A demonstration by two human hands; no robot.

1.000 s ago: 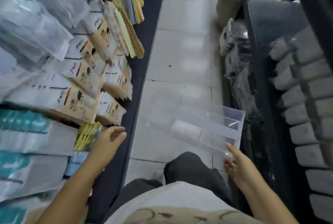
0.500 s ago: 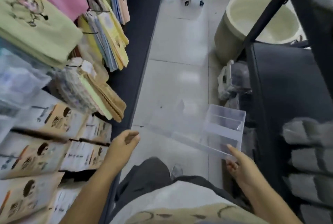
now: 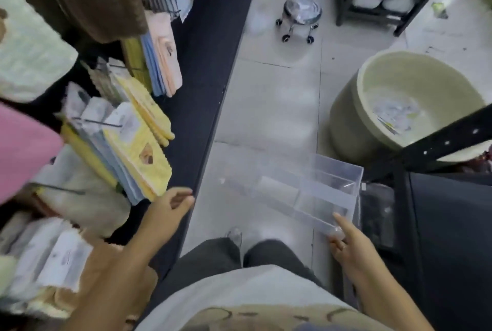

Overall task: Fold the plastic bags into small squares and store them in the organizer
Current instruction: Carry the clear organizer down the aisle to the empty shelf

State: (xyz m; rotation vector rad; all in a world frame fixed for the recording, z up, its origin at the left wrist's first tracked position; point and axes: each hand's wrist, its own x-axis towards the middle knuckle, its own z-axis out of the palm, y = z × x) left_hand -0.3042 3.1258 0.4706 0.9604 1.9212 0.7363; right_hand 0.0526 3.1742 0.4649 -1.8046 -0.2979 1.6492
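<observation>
A clear compartmented acrylic organizer (image 3: 306, 192) is gripped at its near corner by the right hand (image 3: 351, 245) and held above the pale tiled floor (image 3: 266, 107); nothing is held by the left hand (image 3: 167, 210), its fingers loosely curled beside a black shelf edge (image 3: 210, 91).

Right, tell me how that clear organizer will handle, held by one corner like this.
The clear organizer is probably stiff: its walls and dividers look straight though only the right hand pinches its near corner. Likely light, with thin see-through walls and little visible inside. The smooth plastic could slip or tilt from that one-corner hold.
</observation>
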